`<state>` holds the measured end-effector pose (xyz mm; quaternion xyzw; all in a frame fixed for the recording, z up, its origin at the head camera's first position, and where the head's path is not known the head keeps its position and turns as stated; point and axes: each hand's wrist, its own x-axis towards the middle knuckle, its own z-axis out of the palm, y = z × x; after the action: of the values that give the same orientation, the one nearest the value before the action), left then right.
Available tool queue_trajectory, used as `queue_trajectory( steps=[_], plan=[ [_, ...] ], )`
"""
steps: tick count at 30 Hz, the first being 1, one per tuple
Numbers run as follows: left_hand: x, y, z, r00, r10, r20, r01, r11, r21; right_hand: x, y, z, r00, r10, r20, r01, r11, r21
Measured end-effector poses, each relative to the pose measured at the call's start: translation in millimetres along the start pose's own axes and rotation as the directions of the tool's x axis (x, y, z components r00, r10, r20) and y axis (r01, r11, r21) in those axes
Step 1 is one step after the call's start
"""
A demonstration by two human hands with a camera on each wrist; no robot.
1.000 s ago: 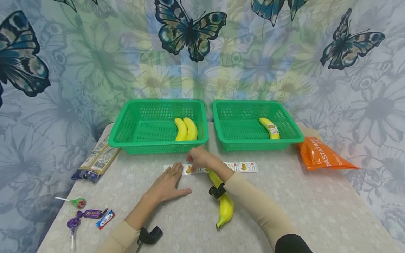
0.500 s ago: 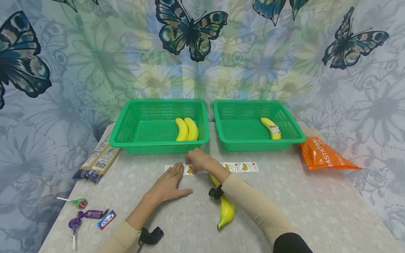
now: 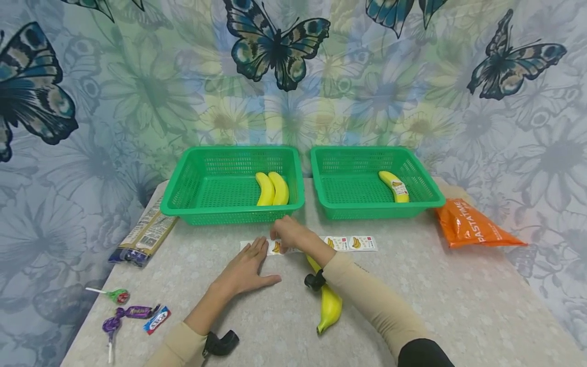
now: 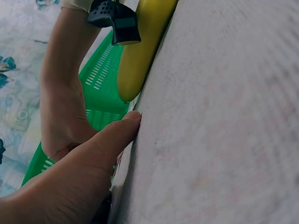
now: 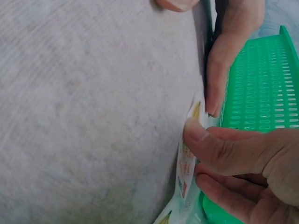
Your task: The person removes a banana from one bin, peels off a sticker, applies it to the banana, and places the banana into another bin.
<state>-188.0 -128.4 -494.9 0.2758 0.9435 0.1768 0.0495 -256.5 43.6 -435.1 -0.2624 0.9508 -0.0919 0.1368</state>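
Observation:
A strip of white labels (image 3: pixel 362 243) printed with bananas lies across the table in front of the baskets. My left hand (image 3: pixel 243 270) rests on its left end with straight fingers, thumb spread to the side. In the right wrist view my right hand (image 5: pixel 243 163) pinches a banana label (image 5: pixel 185 163), thumb on its printed face; the fingertips behind are partly hidden. In the head view my right forearm crosses above a yellow banana (image 3: pixel 330 308) lying on the table. This banana's far end meets the strip, partly covered by the wrist.
A green basket (image 3: pixel 229 218) at back left holds two bananas (image 3: pixel 272 189). The right green basket (image 3: pixel 376 211) holds one labelled banana (image 3: pixel 390 182). An orange pasta bag (image 3: pixel 472 224) stands right; a long packet (image 3: pixel 147 232), lollipops (image 3: pixel 120 295) and wrapped sweets (image 3: pixel 157 320) lie left.
Everything in the head view shifts slightly right as the camera moves. The right hand's fingers stay at the strip with only small movement; the left hand keeps its place on it.

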Motion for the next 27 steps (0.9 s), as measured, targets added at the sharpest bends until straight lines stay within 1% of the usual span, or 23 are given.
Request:
queue_trajectory(
  steps=[4, 11, 21, 27],
  plan=[
    [1.1, 0.7, -1.0, 1.0, -0.004, 0.004, 0.004, 1.0, 0.0, 2.3, 0.7, 1.0, 1.0, -0.01, -0.019, 0.009, 1.0, -0.009],
    [0.8, 1.2, -1.6, 1.0, -0.01, 0.016, 0.01, 1.0, -0.003, 3.0, 2.1, 2.2, 0.999, -0.033, -0.028, 0.033, 0.999, -0.015],
    [1.1, 0.5, -1.2, 1.0, -0.015, 0.013, 0.015, 1.0, -0.001, 1.4, 6.3, 1.0, 0.987, -0.114, -0.117, 0.111, 0.993, -0.031],
    [1.7, 1.4, -1.2, 1.0, -0.008, 0.017, 0.009, 1.0, -0.007, -1.2, 8.5, 1.0, 0.981, -0.131, -0.145, 0.128, 0.991, -0.028]
  ],
)
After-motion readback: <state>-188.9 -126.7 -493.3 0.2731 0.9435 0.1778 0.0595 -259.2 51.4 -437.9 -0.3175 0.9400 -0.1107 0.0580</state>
